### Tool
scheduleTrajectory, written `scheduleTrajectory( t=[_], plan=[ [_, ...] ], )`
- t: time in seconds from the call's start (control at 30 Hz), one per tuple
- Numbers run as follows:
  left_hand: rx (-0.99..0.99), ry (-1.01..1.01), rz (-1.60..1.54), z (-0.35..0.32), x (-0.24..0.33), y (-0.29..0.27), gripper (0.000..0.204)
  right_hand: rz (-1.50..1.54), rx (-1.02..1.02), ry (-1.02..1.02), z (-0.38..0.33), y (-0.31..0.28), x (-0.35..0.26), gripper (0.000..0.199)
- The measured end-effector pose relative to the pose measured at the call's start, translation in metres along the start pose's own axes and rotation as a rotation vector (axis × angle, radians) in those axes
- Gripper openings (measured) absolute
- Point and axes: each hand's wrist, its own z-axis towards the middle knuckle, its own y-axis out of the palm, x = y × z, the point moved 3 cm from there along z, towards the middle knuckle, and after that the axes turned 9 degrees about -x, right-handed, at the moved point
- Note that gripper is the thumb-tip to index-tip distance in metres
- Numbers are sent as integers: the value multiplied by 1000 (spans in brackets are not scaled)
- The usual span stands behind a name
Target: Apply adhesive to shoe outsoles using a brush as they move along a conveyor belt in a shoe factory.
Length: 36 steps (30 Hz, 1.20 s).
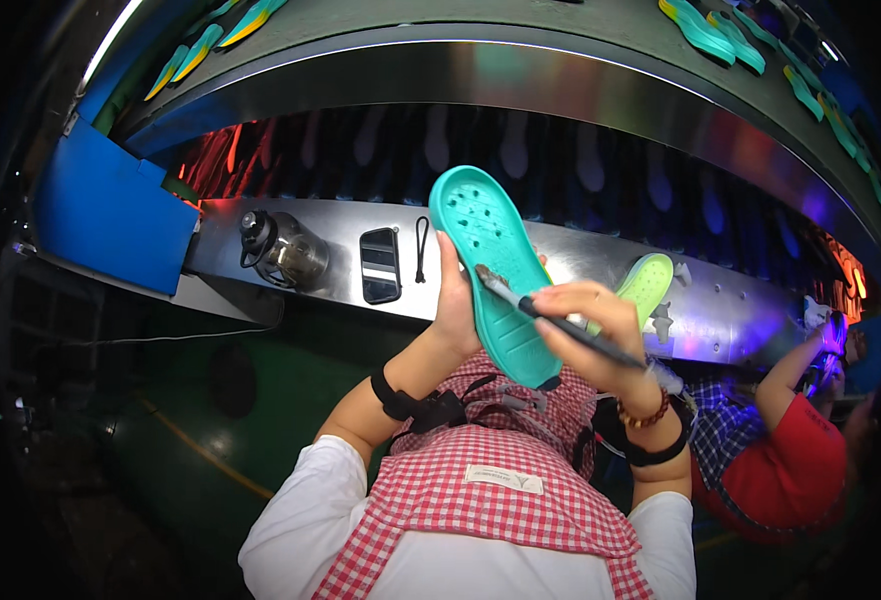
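A teal shoe sole [497, 235] with small dark holes near its upper end is tilted up in front of me. My left hand [456, 298] grips it by its left edge, the thumb lying along the side. In my right hand [600, 325] is a brush [501, 288] with a dark handle, held like a pen. Its bristle end is at the middle of the sole's inner face, near the left edge. Whether the bristles touch the surface I cannot tell. A yellow-green sole [648, 280] lies on the metal ledge beyond my right hand.
On the metal ledge [550, 240] stand a dark clear bottle [298, 252] and a phone [380, 265] with a black strap [421, 250]. Past it runs a conveyor belt [440, 18] carrying several teal soles [698, 30]. A co-worker in a red sleeve [795, 465] sits at right.
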Motion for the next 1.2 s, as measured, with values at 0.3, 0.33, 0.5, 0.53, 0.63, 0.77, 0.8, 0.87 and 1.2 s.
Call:
scheduleTrajectory(
  t=[0.3,0.33,0.5,0.53,0.63,0.77,0.8,0.87,1.2],
  plan=[
    [-140,30,-68,-10,10,15,87,120,-8,122,-1,-18,-26,22],
    [-142,30,-70,-9,8,21,87,-35,7,55,5,-18,-20,19],
    [-168,178,-22,-5,24,24,88,242,-231,-4,-4,-1,-39,24],
    [-97,197,-30,-7,29,26,88,326,-197,28,-7,-7,-35,24],
    [-63,171,-22,-8,32,30,90,65,-100,90,-14,-16,-24,23],
    [-155,128,28,-6,44,37,90,200,-397,1,-18,-13,-43,21],
    [-208,112,68,-7,48,40,90,292,-432,3,-18,-18,-42,20],
    [-265,110,32,-6,53,52,88,521,-191,130,-22,-26,-22,19],
    [-88,153,-119,-28,26,72,64,794,39,284,-25,6,-13,17]
  ],
)
